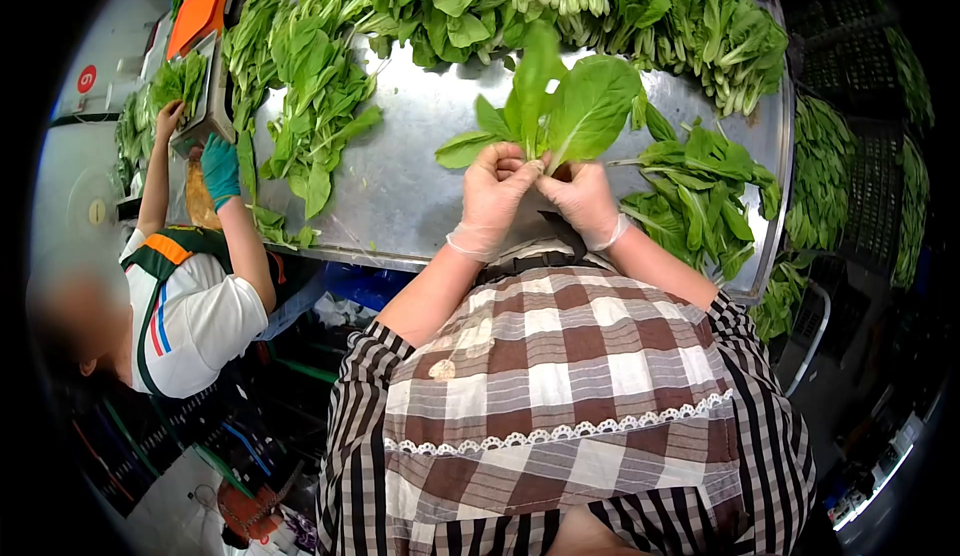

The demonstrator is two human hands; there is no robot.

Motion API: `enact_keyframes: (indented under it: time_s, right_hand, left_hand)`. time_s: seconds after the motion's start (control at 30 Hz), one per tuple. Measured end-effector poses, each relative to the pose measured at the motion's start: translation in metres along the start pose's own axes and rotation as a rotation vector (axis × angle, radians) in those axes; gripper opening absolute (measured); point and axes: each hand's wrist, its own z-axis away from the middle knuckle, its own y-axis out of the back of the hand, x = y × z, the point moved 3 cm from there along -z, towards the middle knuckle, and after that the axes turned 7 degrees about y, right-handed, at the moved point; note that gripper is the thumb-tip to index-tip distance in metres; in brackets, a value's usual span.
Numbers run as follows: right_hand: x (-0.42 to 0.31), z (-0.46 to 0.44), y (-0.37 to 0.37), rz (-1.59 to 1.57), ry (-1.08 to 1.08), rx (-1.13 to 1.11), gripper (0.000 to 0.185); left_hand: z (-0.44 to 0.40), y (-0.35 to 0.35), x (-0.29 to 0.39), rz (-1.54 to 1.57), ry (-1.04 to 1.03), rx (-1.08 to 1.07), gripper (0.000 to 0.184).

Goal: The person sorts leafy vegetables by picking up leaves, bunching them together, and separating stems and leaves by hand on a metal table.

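Note:
Both hands wear thin clear gloves and meet at the base of a leafy green plant (575, 106), held upright over the metal table (400, 136). My left hand (495, 196) is closed, its fingers and thumb pinching the stem. Against its other side my right hand (582, 201) is closed too, thumb toward the stem. The broad leaves fan out above my fingers. Loose greens (700, 196) lie just right of my right hand. Behind the held plant, a long heap of greens (480, 1) runs along the table's far side.
More greens (310, 106) lie on the table's left part. A co-worker (195, 306) at the left, one hand in a teal glove (220, 168), works beside a metal tray (212, 96) and an orange panel (203, 11). Dark crates (875, 186) of greens stand at the right.

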Motion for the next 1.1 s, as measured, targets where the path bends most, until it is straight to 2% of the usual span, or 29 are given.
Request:
enact_keyframes:
  time_s: [0.17, 0.27, 0.37, 0.73, 0.93, 1.1]
  right_hand:
    - [0.005, 0.000, 0.002, 0.079, 0.104, 0.028, 0.012]
    - [0.006, -0.001, 0.000, 0.109, 0.083, 0.077, 0.012]
    - [0.024, -0.006, 0.005, 0.045, 0.055, 0.092, 0.014]
    - [0.016, -0.003, 0.000, -0.265, -0.026, 0.098, 0.018]
    - [0.012, -0.002, 0.004, -0.381, -0.150, 0.053, 0.024]
    - [0.005, -0.001, 0.006, -0.351, -0.174, 0.032, 0.026]
  left_hand:
    - [-0.003, 0.003, -0.007, -0.008, 0.001, -0.029, 0.017]
    - [-0.002, 0.003, -0.007, 0.041, -0.003, -0.043, 0.017]
    - [-0.003, 0.002, -0.009, 0.057, -0.017, -0.057, 0.017]
    - [-0.001, 0.002, -0.003, 0.131, -0.012, -0.064, 0.022]
    - [0.005, 0.001, 0.009, 0.225, 0.129, -0.016, 0.021]
    - [0.000, 0.007, -0.002, 0.224, 0.142, 0.006, 0.019]
